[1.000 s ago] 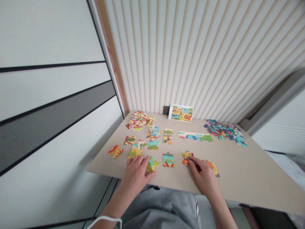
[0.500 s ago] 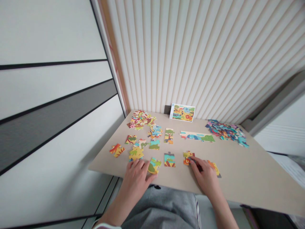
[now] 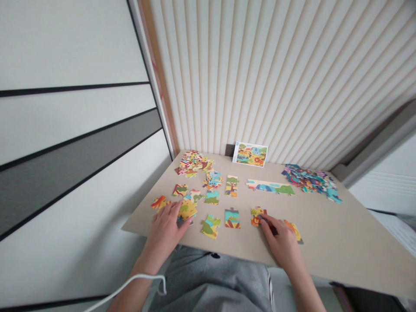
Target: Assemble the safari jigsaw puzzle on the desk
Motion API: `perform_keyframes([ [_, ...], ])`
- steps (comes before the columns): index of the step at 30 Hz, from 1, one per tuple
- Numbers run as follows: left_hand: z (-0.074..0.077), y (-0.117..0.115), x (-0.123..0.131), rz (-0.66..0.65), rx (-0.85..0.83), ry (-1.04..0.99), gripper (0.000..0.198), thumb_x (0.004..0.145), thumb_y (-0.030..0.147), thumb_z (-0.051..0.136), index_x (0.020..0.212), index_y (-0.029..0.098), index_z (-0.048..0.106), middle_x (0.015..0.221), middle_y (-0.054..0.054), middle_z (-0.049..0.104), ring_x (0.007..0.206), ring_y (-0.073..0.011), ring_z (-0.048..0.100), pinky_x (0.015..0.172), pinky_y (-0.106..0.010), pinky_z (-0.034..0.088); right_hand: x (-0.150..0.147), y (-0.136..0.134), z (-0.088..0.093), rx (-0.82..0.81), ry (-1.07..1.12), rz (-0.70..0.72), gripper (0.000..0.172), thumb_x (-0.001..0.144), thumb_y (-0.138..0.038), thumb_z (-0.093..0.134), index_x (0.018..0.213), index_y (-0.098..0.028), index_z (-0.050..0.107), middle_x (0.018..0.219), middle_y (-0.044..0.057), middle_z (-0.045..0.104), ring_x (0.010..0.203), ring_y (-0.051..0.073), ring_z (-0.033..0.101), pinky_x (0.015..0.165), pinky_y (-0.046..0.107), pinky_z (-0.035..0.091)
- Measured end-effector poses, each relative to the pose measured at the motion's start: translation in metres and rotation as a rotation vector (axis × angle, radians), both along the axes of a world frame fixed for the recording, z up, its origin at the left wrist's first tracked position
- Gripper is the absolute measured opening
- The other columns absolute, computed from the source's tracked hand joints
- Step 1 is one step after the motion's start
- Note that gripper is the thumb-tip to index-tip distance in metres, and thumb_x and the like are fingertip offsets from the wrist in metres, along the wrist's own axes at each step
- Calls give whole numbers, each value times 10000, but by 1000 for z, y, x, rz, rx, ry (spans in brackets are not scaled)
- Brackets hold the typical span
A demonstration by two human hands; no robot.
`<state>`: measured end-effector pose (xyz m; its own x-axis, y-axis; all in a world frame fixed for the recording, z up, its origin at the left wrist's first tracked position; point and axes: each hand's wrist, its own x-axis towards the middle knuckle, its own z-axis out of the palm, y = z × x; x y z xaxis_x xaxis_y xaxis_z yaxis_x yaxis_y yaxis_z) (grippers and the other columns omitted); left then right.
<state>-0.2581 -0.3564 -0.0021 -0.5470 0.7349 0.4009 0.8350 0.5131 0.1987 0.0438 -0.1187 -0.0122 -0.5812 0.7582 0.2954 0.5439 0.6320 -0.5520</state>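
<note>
My left hand [image 3: 165, 229] reaches over the left front of the table, fingers stretched and thumb apart, beside a small stack of yellow puzzle pieces [image 3: 188, 209]. Its fingertips cover part of the stack and the edge of a red-orange puzzle piece [image 3: 159, 202]. My right hand [image 3: 280, 236] has its thumb and index finger closed at the right edge of a lion puzzle piece [image 3: 256, 216], which lies on the table. Between the hands lie a green puzzle piece [image 3: 210, 226] and a crocodile puzzle piece [image 3: 232, 219]. An orange-yellow piece [image 3: 295, 232] lies partly behind my right hand.
A picture card [image 3: 250, 154] leans at the back of the table [image 3: 325, 242]. Puzzle heaps lie at back left [image 3: 195, 164] and back right [image 3: 310, 180]. A joined strip [image 3: 269, 187] and a tree piece [image 3: 232, 186] lie mid-table. A white cable [image 3: 130, 281] crosses my left forearm.
My left hand has moved left and away from the green puzzle piece to the yellow stack, with its fingers over it. My right hand stays at the lion piece. The view shifted slightly.
</note>
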Motion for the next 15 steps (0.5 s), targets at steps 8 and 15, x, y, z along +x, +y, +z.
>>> perform_keyframes([
  [8,-8,5,-15,-33,-7,-25,533,907,462,638,1350,181,548,1223,-143,665,1187,-322,596,1015,-472,461,-1,-2,8,-55,52,-28,442,956,-525,511,1139,-205,754,934,98,762,789,244,661,737,353,501],
  [15,4,14,2,-166,156,-36,520,938,443,621,1395,225,499,1284,-128,623,1218,-302,571,1066,-470,442,-31,-51,17,-299,249,48,419,935,-510,581,1130,-191,770,933,94,773,710,205,647,639,293,509],
])
